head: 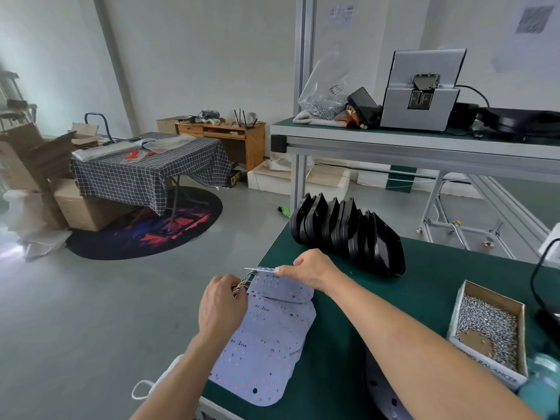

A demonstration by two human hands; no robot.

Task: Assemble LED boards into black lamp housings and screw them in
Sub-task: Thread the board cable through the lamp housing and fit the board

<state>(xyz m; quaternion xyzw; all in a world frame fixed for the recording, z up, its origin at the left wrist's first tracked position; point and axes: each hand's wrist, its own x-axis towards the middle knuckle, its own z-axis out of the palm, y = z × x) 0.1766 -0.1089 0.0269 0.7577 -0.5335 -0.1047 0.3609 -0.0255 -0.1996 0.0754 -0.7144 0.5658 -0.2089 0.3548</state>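
- At the near left corner of the green surface [394, 298], the right hand [309, 269] pinches one LED board [263, 269] off the overlapping stack [266, 344]; the left hand [222, 304] grips its wires [242, 284].
- Step in hand, probably: separating a board. Next, carry it to the black lamp housings [348, 234] just behind, wires untangled.

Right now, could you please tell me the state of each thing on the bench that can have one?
Left hand: pinching the board wires.
Right hand: lifting a white LED board by its edge.
Overlapping white LED boards: lying flat.
Black lamp housings: standing on edge, empty.
Cardboard box of screws: open, partly full.
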